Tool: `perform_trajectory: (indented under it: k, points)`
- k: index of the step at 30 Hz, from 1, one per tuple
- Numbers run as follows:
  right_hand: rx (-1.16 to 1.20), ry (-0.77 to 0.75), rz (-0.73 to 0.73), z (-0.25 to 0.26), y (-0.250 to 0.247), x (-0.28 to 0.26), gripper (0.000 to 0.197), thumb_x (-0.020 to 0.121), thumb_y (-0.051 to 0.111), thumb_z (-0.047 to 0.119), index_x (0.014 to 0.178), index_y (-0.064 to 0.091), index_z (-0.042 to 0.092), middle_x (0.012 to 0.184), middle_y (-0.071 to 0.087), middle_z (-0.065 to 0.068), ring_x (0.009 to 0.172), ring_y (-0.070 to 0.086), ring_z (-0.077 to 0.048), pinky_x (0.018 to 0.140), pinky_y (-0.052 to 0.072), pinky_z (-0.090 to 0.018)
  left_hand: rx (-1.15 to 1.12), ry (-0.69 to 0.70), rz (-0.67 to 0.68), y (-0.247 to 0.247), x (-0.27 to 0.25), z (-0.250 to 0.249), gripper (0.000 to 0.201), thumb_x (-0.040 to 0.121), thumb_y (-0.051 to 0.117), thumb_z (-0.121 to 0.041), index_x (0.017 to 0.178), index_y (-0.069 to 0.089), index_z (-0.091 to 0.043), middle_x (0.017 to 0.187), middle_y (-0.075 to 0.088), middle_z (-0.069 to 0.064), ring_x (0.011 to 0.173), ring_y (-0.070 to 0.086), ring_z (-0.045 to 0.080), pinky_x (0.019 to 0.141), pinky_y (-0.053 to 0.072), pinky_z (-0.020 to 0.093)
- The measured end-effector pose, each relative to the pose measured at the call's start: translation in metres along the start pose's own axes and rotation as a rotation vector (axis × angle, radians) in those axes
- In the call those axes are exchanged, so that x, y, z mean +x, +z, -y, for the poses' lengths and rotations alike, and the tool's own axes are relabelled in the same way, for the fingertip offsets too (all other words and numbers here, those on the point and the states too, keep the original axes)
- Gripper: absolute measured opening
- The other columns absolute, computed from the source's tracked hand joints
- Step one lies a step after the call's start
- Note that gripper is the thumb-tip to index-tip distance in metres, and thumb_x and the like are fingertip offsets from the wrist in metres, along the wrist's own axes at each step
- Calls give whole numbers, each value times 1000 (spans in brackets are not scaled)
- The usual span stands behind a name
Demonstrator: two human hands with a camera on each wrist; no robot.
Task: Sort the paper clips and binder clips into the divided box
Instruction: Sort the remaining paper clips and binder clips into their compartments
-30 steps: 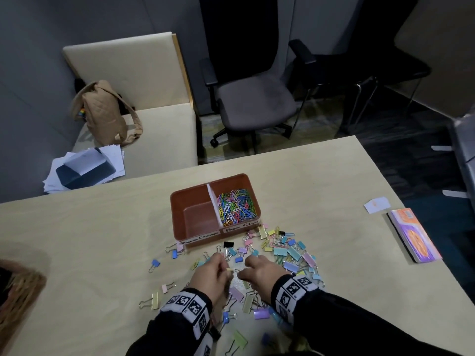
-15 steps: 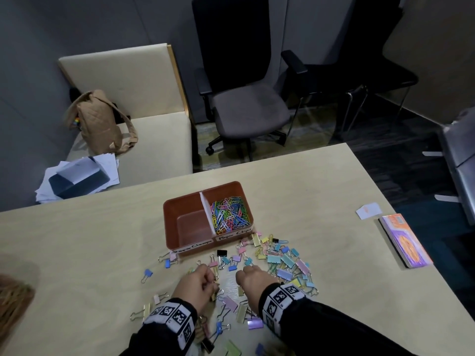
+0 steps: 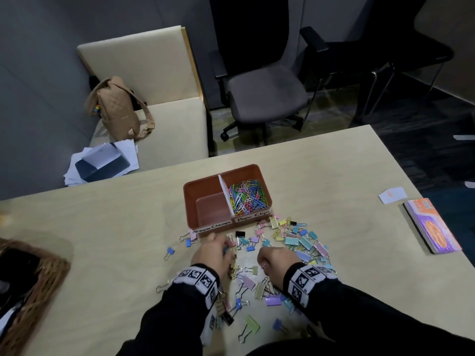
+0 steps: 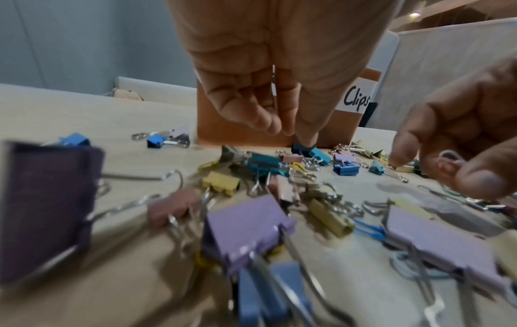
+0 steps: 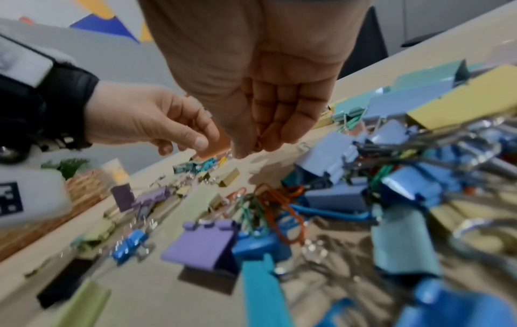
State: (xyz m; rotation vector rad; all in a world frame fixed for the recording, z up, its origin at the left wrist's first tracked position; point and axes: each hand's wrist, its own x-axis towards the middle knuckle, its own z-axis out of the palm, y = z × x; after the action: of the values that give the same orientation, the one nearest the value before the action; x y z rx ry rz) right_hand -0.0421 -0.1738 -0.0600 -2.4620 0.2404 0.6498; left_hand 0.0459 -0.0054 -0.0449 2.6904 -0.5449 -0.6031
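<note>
Binder clips, pastel bodies with wire handles, lie scattered on the counter just in front of the orange divided box. Its right compartment holds coloured paper clips. Left hand fingertips pinch down on a blue clip; right hand curls, pinching a pale paper clip.

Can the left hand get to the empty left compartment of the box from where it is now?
Probably yes. The left hand is just before the box, directly below its empty left compartment, and nothing stands above the open top there.
</note>
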Motion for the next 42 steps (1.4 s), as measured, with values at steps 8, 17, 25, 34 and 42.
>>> perform_trajectory:
  k: [8,17,25,34,42]
  points:
    - [378,250,-211,-17,-16,5,23,94,51,7,96,67,23,90,65,3,71,60,-12,62,50,-22,11,158,86,7,22,-26,22,92,56,-16,109,65,-24,110,59,-4,97,60,16,84,46,24]
    - [534,496,-465,-60,-49,-5,26,91,42,9,84,64,20,70,62,-5,52,53,-21,46,39,-23,147,244,125,21,42,-51,33,93,50,-18,125,57,-25,118,57,1,103,58,23,87,52,36]
    - [67,544,-163,-75,-54,-21,38,82,68,45,101,41,24,76,57,3,68,54,-20,59,39,-25,202,212,128,26,46,-54,27,88,51,-10,110,54,-25,113,58,1,100,58,22,86,51,34]
    - [-87,373,-103,-78,-44,-18,13,94,53,28,97,54,15,103,67,-8,96,61,-27,74,46,-29,198,180,141,28,45,-53,24,92,48,-20,114,53,-27,116,55,0,106,56,22,88,49,34]
    - [176,535,-244,-96,-42,-24,8,89,59,22,93,53,27,82,65,1,72,64,-19,61,52,-26,247,148,181,25,40,-46,28,93,43,-11,118,54,-17,121,50,7,111,53,27,89,47,38]
